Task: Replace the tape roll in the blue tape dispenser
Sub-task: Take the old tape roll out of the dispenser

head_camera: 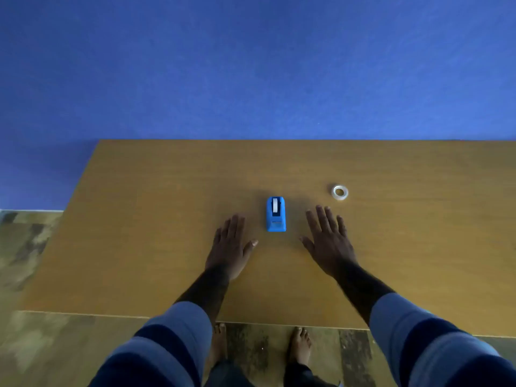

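My left hand and right hand lie flat, palms down, on the desk, flanking the blue tape dispenser; grip released, nothing held. Spare tape roll sits beyond right fingertips.

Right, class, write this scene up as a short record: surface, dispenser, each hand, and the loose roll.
surface: wooden table
dispenser: blue tape dispenser, standing between the two hands, touched by neither
left: left hand open, fingers straight, holding nothing
right: right hand open, fingers straight, holding nothing
loose roll: tape roll lying flat, beyond the right hand
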